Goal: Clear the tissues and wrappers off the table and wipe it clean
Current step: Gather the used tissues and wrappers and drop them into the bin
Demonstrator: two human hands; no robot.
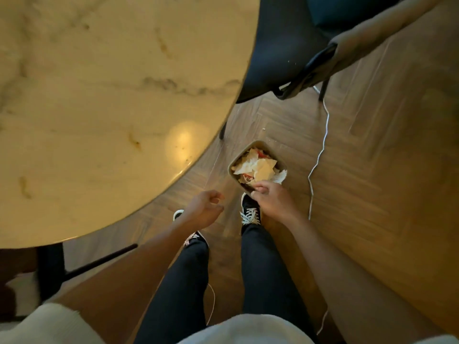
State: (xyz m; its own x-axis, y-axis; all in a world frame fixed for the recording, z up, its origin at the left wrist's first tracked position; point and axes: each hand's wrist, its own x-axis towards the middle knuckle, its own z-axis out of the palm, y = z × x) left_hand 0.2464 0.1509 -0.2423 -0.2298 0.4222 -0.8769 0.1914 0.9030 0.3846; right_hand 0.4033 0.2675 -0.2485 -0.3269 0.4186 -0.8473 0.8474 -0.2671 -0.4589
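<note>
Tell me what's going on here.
A person stands beside a round marble table. Their right hand reaches over a small bin on the wooden floor, fingers at the crumpled tissues and wrappers filling it. The left hand hangs loosely curled, holding nothing. No tissues show on the visible tabletop.

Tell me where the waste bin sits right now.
The waste bin stands on the wooden floor, right of the table, just beyond the right hand and shoe.

Dark chair (278, 53) beside white cable (320, 155) (trailing over wooden floor (372, 145)).
</note>
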